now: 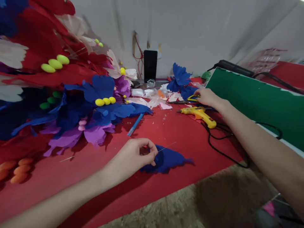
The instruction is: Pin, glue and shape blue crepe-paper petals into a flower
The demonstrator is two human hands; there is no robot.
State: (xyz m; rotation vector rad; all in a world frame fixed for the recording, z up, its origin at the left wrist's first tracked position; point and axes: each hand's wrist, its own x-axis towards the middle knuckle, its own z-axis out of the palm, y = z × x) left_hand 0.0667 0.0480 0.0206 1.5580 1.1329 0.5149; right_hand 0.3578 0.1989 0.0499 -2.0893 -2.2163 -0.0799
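My left hand (135, 156) rests on the red table cover (166, 129), its fingers pinched on a thin wire (167, 146) that pokes out to the right. A blue paper flower piece (169, 161) lies right beside that hand. My right hand (206, 97) reaches far across the table, closed on the yellow handles of a pair of scissors (184, 100). Just in front of that hand lies a yellow glue gun (199, 114) with a black cord (220, 142).
A heap of red, blue and purple paper flowers (78, 95) fills the left. A blue pen (135, 124), paper scraps (154, 98), a black phone (150, 66) against the wall, a blue flower (180, 79), a green board (256, 101) at right.
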